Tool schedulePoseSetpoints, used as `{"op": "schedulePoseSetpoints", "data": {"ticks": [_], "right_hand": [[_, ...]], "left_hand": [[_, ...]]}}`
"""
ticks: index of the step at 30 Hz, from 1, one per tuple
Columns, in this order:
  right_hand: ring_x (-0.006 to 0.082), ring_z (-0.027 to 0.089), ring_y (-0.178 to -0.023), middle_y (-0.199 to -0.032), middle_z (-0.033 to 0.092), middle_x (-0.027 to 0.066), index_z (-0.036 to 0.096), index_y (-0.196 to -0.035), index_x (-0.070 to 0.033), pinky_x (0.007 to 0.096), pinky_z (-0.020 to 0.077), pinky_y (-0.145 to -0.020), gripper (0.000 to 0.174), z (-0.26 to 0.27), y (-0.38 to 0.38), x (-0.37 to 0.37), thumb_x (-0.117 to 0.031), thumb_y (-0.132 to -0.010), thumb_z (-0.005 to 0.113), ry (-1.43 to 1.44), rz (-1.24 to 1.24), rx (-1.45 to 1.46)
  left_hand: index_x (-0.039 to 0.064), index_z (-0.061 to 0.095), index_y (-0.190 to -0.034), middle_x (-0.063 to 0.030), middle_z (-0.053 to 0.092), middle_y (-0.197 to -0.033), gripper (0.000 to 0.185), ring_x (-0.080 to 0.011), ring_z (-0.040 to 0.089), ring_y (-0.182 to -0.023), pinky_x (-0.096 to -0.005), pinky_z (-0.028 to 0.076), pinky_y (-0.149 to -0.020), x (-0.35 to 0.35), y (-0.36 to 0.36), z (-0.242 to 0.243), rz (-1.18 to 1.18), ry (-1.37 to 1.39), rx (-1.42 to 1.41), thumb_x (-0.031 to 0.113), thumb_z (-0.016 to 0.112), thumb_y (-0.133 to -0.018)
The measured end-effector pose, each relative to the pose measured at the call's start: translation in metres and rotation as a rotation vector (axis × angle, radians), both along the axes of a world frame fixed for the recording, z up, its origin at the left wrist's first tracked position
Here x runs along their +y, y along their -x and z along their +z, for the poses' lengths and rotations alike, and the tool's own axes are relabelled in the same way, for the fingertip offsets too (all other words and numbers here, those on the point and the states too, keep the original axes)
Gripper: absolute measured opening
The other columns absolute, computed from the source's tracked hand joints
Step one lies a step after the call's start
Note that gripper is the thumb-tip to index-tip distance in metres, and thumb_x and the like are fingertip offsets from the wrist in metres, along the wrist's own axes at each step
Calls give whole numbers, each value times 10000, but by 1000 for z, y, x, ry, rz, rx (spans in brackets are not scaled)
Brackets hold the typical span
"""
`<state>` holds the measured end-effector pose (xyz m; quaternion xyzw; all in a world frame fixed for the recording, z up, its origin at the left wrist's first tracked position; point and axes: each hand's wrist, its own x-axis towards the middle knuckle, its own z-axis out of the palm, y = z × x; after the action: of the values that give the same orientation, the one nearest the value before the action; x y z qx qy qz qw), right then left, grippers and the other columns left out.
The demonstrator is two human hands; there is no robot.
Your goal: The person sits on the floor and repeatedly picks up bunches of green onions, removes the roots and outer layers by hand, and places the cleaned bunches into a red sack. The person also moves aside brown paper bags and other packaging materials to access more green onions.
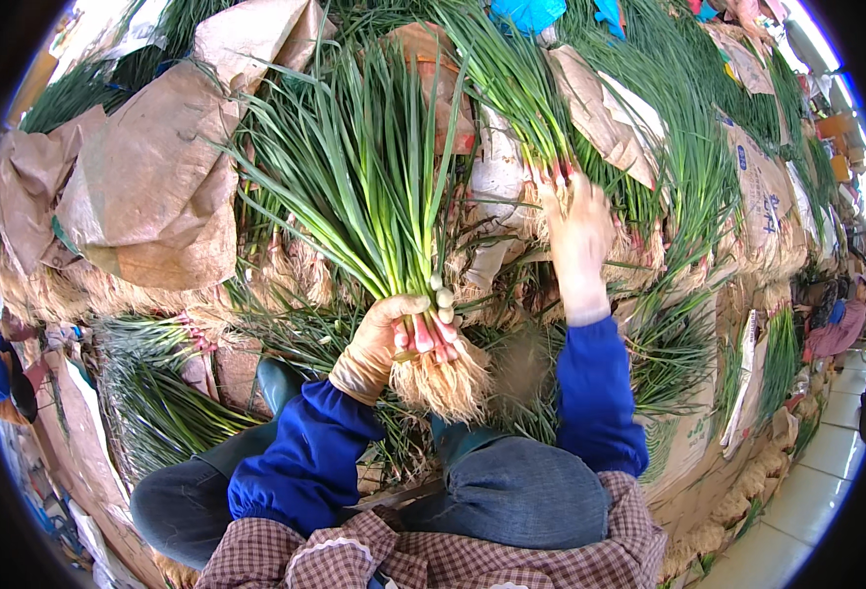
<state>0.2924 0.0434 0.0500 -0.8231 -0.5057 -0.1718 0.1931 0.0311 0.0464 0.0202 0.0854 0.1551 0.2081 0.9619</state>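
Observation:
My left hand [396,324], in a pale work glove, grips a thick bunch of green onions [374,191] just above their pink bases. The long leaves fan out away from me, and the tangled roots [440,383] hang below my fingers towards my knees. Further out and to the right, my right hand [580,221] reaches to the pink stem bases of another heap of green onions [529,110]. It is blurred, with its fingertips at those stems; whether they pinch any cannot be told.
Brown paper sacks [160,169] cover parts of the long onion row at the left. A printed sack [757,177] lies on the row at right. Loose onions [175,397] lie beside my left boot [278,383]. Floor tiles [808,486] show at lower right. Another person [838,316] is at the right rim.

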Motion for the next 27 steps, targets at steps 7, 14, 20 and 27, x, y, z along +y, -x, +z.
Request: {"op": "schedulePoseSetpoints", "data": {"ticks": [7, 14, 20, 27], "right_hand": [[173, 608, -692, -775, 664, 65, 658, -975, -66, 293, 471, -639, 193, -29, -75, 57, -231, -892, 602, -185, 212, 636], [227, 575, -570, -734, 592, 77, 553, -843, -103, 343, 488, -505, 122, 30, 74, -40, -217, -840, 596, 75, 515, 141], [196, 628, -566, -735, 664, 72, 668, -921, -138, 307, 515, -533, 100, -27, 68, -85, -161, -902, 573, 147, 427, 460], [98, 553, -590, -681, 590, 29, 632, -997, -31, 256, 475, -567, 355, -46, 112, -50, -370, -963, 529, 324, 555, 1381]], "left_hand": [[31, 497, -1090, -36, 503, -820, 335, -183, 525, -714, -374, 512, -687, 12, 12, 44, 287, -83, -101, 134, 596, -788], [-84, 550, -1127, -313, 641, -989, 448, -369, 682, -705, -339, 579, -562, 12, 5, 2, 52, -85, 117, 223, 553, -801], [61, 551, -1030, -128, 559, -1029, 284, -341, 561, -999, -456, 520, -833, -26, 28, -22, 264, 25, 12, 138, 586, -758], [28, 522, -1070, -155, 586, -1032, 299, -341, 637, -871, -448, 568, -771, -37, 40, -28, 118, -18, 12, 171, 536, -808]]}}
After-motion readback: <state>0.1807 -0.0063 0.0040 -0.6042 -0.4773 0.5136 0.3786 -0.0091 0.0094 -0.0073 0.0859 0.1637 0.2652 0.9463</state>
